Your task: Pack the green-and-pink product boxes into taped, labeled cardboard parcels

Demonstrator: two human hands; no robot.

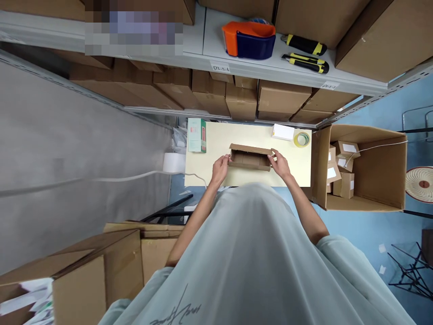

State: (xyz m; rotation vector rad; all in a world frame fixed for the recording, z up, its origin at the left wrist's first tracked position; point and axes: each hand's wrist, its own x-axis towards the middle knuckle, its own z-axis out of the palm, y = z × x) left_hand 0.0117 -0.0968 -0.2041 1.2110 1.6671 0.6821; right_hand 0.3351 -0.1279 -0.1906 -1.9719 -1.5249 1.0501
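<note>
Between my two hands is a small brown cardboard box (250, 166), its top flaps raised and its inside showing bare. My left hand (221, 169) grips the box's left end, fingers pinched at the edge. At the right end, my right hand (278, 163) holds the side and corner, with the thumb toward the opening. The box is over the cream tabletop (216, 135). Beyond it lie a white box (283, 132) and a roll of tape (301, 139). A green and white carton (196, 135) stands at the table's far left corner.
Right of the table, a large open carton (379, 180) holds several small labelled boxes (344, 184). Above, a grey shelf (213, 43) carries an orange and blue tape dispenser (249, 40) and two utility knives (305, 54). A white cable (145, 175) crosses from the left. Cartons (122, 257) stand lower left.
</note>
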